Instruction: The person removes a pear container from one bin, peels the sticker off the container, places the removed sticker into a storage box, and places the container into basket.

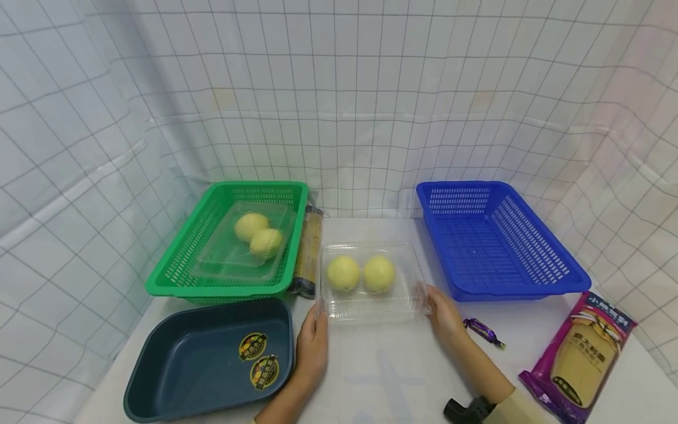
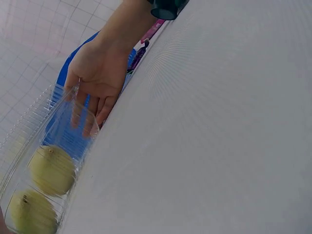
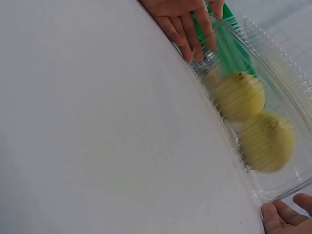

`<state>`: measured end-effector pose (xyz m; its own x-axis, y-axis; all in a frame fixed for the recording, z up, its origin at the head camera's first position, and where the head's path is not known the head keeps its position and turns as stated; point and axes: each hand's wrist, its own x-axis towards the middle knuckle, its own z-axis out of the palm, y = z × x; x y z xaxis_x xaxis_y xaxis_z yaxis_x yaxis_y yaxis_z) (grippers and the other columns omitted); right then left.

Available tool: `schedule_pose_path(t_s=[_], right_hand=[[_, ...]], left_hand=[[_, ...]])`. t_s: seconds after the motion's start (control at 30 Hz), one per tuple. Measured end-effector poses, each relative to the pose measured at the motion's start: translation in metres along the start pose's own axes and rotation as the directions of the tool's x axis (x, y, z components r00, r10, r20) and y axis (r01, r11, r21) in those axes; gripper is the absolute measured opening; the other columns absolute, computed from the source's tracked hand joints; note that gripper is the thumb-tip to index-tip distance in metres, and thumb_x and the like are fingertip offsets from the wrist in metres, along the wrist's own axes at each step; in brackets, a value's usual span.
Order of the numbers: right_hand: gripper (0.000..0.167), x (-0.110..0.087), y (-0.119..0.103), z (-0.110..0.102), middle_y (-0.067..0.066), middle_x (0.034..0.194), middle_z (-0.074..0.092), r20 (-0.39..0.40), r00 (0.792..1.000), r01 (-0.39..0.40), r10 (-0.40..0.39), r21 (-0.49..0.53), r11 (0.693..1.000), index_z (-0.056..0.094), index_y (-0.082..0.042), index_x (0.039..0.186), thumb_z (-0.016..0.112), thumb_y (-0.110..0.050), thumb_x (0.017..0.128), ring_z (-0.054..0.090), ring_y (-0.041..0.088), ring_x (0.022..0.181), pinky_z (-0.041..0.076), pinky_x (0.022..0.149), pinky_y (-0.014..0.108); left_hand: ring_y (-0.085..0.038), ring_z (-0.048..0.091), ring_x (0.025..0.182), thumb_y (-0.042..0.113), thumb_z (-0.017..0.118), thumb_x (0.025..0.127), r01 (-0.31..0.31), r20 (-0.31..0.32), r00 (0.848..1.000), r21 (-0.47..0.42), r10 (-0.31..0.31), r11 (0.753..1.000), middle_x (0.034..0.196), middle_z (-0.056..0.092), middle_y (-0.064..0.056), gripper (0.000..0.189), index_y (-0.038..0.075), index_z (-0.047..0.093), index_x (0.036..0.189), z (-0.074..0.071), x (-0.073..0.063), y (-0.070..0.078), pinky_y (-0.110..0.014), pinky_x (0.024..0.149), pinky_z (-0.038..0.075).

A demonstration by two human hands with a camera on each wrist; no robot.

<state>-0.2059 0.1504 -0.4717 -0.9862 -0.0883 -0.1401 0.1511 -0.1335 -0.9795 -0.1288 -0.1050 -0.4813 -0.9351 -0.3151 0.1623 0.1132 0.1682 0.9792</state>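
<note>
Two round, pale yellow fruits sit side by side inside a clear plastic clamshell box. My left hand holds the box at its near left corner, thumb up along the rim. At the right end my right hand grips the edge. In the left wrist view the right hand has its thumb at the rim and its fingers stretched along the box's end. The right wrist view shows the left hand with long, fairly straight fingers at the other end, close over the white table.
A green basket holds another clear box of fruits. Next to it lies a long packet. A dark blue tray stands in front. To the right are a blue basket, a purple-wrapped candy and a purple noodle packet.
</note>
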Motion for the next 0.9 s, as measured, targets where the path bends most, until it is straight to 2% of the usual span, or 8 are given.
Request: schedule_pose_path(t_s=[0.1, 0.23, 0.4, 0.53, 0.63, 0.73, 0.83, 0.9], right_hand=[[0.050, 0.001, 0.003, 0.003, -0.012, 0.114, 0.061, 0.017, 1.000, 0.012, -0.012, 0.036, 0.999, 0.041, 0.006, 0.143, 0.035, -0.027, 0.106, 0.051, 0.006, 0.104, 0.035, 0.085, 0.028], [0.050, 0.001, 0.002, 0.005, -0.011, 0.116, 0.061, 0.019, 1.000, 0.019, -0.020, 0.067, 0.998, 0.039, 0.008, 0.143, 0.036, -0.027, 0.107, 0.051, 0.008, 0.106, 0.037, 0.086, 0.027], [0.048, -0.005, -0.002, 0.007, -0.008, 0.111, 0.064, 0.018, 0.999, 0.027, -0.028, 0.076, 0.997, 0.039, 0.010, 0.142, 0.035, -0.021, 0.107, 0.055, 0.009, 0.099, 0.044, 0.081, 0.029], [0.047, -0.012, -0.007, 0.010, -0.005, 0.108, 0.067, 0.004, 1.000, 0.027, -0.027, 0.058, 0.998, 0.041, 0.012, 0.140, 0.038, -0.019, 0.105, 0.060, 0.012, 0.096, 0.047, 0.078, 0.031], [0.046, -0.016, -0.009, 0.011, -0.004, 0.108, 0.069, -0.012, 1.000, 0.020, -0.019, 0.045, 0.999, 0.044, 0.012, 0.138, 0.042, -0.018, 0.104, 0.063, 0.013, 0.097, 0.050, 0.078, 0.032], [0.044, -0.017, -0.010, 0.011, -0.004, 0.106, 0.069, -0.017, 1.000, 0.022, -0.021, 0.051, 0.998, 0.046, 0.012, 0.136, 0.043, -0.017, 0.104, 0.064, 0.014, 0.096, 0.052, 0.078, 0.032], [0.043, -0.016, -0.011, 0.009, -0.003, 0.104, 0.070, -0.015, 1.000, 0.026, -0.025, 0.058, 0.998, 0.049, 0.012, 0.135, 0.044, -0.017, 0.104, 0.065, 0.015, 0.096, 0.052, 0.078, 0.032], [0.041, -0.015, -0.012, 0.007, -0.002, 0.103, 0.070, -0.015, 1.000, 0.022, -0.021, 0.064, 0.998, 0.052, 0.010, 0.133, 0.045, -0.018, 0.104, 0.065, 0.016, 0.095, 0.053, 0.078, 0.033]], left_hand=[[-0.037, 0.034, 0.137, 0.013, 0.043, 0.104, 0.016, 0.032, 0.999, -0.053, -0.014, 0.998, 0.147, 0.039, -0.024, 0.046, -0.009, 0.037, 0.144, -0.001, 0.000, 0.000, -0.050, 0.110, 0.027], [-0.035, 0.029, 0.140, 0.011, 0.043, 0.105, 0.037, 0.042, 0.999, -0.105, -0.033, 0.994, 0.150, 0.035, -0.024, 0.047, -0.008, 0.033, 0.147, -0.001, 0.001, -0.001, -0.048, 0.113, 0.023], [-0.040, 0.032, 0.138, 0.014, 0.038, 0.107, 0.095, 0.055, 0.995, -0.221, -0.085, 0.971, 0.152, 0.030, -0.026, 0.049, -0.006, 0.027, 0.150, 0.000, 0.001, 0.002, -0.045, 0.109, 0.034], [-0.040, 0.046, 0.122, 0.024, 0.036, 0.107, 0.184, 0.076, 0.983, -0.339, -0.168, 0.923, 0.153, 0.025, -0.028, 0.053, -0.002, 0.022, 0.152, 0.000, 0.002, 0.003, -0.036, 0.096, 0.047], [-0.034, 0.053, 0.110, 0.029, 0.034, 0.106, 0.262, 0.114, 0.965, -0.431, -0.236, 0.864, 0.155, 0.017, -0.027, 0.057, 0.005, 0.016, 0.154, -0.001, 0.002, 0.006, -0.034, 0.088, 0.051], [-0.029, 0.057, 0.103, 0.026, 0.031, 0.106, 0.308, 0.141, 0.951, -0.505, -0.274, 0.806, 0.156, 0.011, -0.027, 0.056, 0.009, 0.011, 0.156, -0.002, 0.002, 0.011, -0.037, 0.086, 0.053], [-0.024, 0.059, 0.094, 0.021, 0.028, 0.106, 0.318, 0.130, 0.946, -0.538, -0.296, 0.781, 0.154, 0.012, -0.028, 0.053, 0.010, 0.013, 0.156, -0.001, 0.002, 0.016, -0.037, 0.084, 0.053], [-0.023, 0.060, 0.091, 0.017, 0.027, 0.106, 0.313, 0.107, 0.946, -0.543, -0.305, 0.779, 0.153, 0.014, -0.029, 0.052, 0.009, 0.016, 0.156, 0.000, 0.001, 0.017, -0.036, 0.082, 0.054]])
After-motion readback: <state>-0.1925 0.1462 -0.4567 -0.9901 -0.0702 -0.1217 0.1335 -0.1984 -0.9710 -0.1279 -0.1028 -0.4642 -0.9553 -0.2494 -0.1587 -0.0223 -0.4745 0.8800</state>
